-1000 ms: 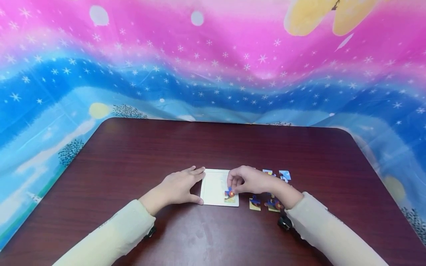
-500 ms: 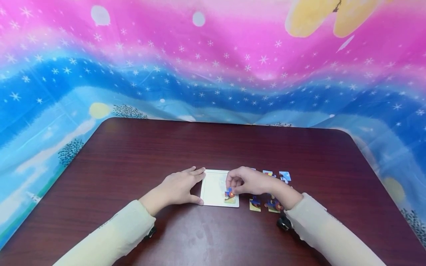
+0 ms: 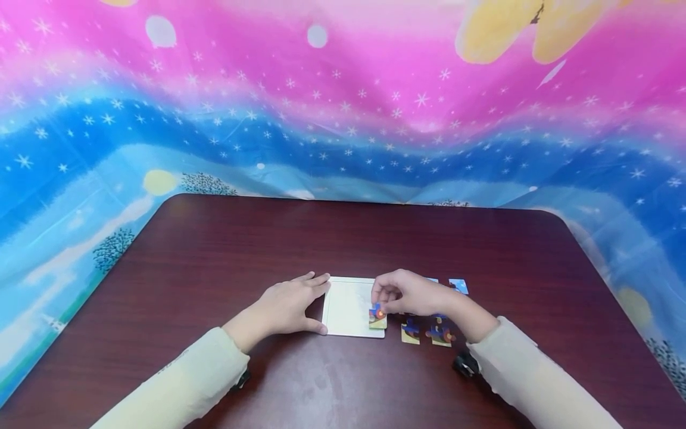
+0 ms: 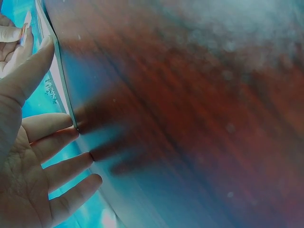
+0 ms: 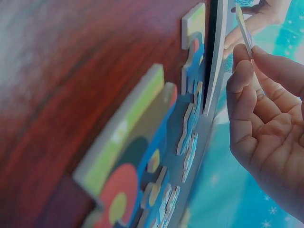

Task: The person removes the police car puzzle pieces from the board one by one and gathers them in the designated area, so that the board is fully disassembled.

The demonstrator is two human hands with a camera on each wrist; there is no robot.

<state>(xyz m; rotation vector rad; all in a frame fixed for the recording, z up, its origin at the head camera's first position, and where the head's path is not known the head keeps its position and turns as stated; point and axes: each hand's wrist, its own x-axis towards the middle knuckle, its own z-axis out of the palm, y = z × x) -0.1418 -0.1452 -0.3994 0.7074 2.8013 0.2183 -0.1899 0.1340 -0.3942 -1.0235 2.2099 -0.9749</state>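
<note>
In the head view a white puzzle board (image 3: 345, 310) lies flat on the table. My left hand (image 3: 289, 305) rests at its left edge, thumb and fingers spread and fairly straight; the left wrist view shows the thumb and fingertips (image 4: 66, 121) touching the board's edge. Between thumb and fingers, my right hand (image 3: 412, 292) pinches a jigsaw puzzle piece (image 3: 377, 317) coloured blue, red and yellow-green. That piece is over the board's right edge, and the right wrist view shows it tilted up off the board. The right forearm hides part of the loose pieces.
Several loose jigsaw pieces lie right of the board, among them a yellow-and-blue piece (image 3: 410, 332), a piece with a red circle (image 3: 441, 335) and a light blue piece (image 3: 458, 285). A patterned cloth (image 3: 343, 107) hangs behind the dark wooden table (image 3: 300, 238).
My right hand has shifted slightly right with the jigsaw piece, which now overlaps the board's right edge. The left hand stays at the board's left edge.
</note>
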